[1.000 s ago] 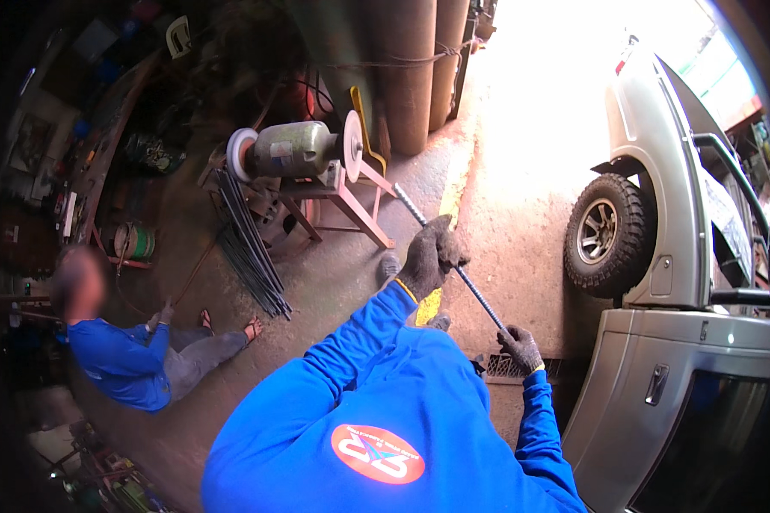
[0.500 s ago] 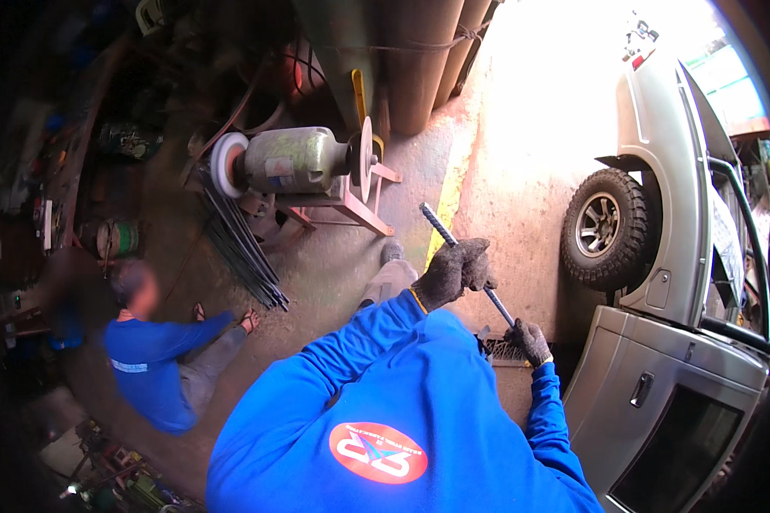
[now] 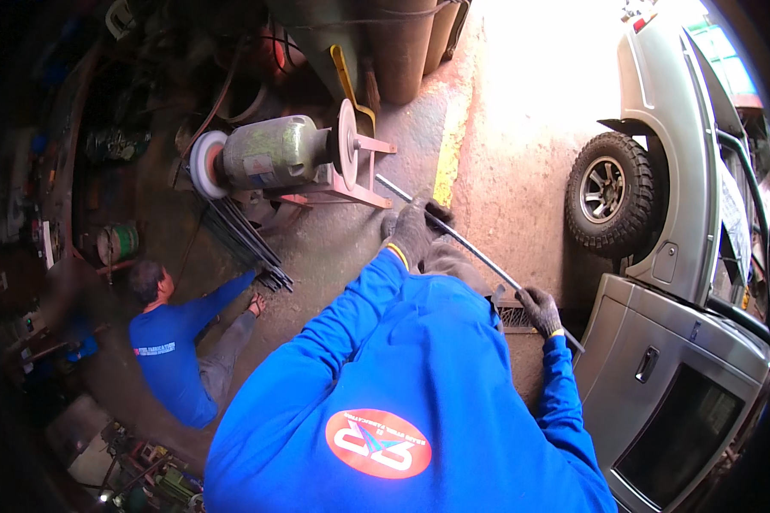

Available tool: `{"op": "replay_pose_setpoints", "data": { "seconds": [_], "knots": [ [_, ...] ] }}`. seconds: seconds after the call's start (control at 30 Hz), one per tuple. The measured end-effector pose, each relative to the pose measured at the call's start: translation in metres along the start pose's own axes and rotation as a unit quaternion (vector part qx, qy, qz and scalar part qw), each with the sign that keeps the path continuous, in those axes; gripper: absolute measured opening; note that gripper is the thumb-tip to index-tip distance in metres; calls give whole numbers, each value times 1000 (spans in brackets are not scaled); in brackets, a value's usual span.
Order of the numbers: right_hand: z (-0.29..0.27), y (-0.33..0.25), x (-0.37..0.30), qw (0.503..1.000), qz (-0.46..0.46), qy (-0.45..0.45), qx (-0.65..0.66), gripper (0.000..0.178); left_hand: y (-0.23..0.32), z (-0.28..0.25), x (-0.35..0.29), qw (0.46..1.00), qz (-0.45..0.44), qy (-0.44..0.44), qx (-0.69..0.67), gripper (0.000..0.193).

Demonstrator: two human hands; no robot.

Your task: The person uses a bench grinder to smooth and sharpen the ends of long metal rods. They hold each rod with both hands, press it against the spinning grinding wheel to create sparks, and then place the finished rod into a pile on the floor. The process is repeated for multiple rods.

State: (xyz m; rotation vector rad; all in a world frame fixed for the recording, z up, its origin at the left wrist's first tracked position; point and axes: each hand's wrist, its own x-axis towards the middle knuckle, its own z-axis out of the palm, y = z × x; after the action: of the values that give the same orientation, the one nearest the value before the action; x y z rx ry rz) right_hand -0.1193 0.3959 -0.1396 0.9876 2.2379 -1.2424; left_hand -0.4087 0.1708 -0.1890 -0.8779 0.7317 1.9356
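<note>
A long, thin metal rod point(image 3: 494, 270) slants in front of my body, its far end close to the bench grinder's stand. My left hand point(image 3: 412, 235), in a dark grey knit glove, is closed around its upper part. Lower down and to the right, my gloved right hand point(image 3: 540, 310) grips the same rod, whose near end sticks out past the wrist. The bench grinder point(image 3: 274, 152) has a thick pale wheel point(image 3: 208, 165) on its left and a thin disc point(image 3: 347, 143) on its right. Its reddish metal stand point(image 3: 364, 190) is nearest to the rod's tip.
At left, a seated co-worker point(image 3: 169, 346) in blue reaches toward a bundle of dark bars point(image 3: 241, 238) on the floor. A silver vehicle point(image 3: 659, 282) with a large tyre point(image 3: 609, 195) stands at right. Large upright cylinders point(image 3: 398, 60) and a yellow-handled tool point(image 3: 344, 77) are beyond the grinder.
Both my hands and the rod have shifted; the rod's far end moved left, toward the grinder stand. More rod shows beyond my right hand. The co-worker's arm now reaches to the dark bars.
</note>
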Motion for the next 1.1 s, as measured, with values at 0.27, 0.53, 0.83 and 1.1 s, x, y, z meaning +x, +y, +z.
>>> {"op": "replay_pose_setpoints", "data": {
  "seconds": [0.27, 0.53, 0.83, 1.1],
  "knots": [
    [-52, -29, 100, 985, -57, 21, -163, 55, 10, -19, 41, 997, 12, 54, -48, 24],
    [-92, -83, 170, 966, -93, 0, -241, 63, 31, -8, 48, 997, 72, 26, -7, 28],
    [-101, -98, 186, 963, -105, -21, -246, 62, 36, -6, 60, 994, 99, 46, -14, 26],
    [-97, -89, 191, 964, -111, -27, -240, 63, 34, -2, 54, 991, 105, 76, -12, 25]
  ]
}}
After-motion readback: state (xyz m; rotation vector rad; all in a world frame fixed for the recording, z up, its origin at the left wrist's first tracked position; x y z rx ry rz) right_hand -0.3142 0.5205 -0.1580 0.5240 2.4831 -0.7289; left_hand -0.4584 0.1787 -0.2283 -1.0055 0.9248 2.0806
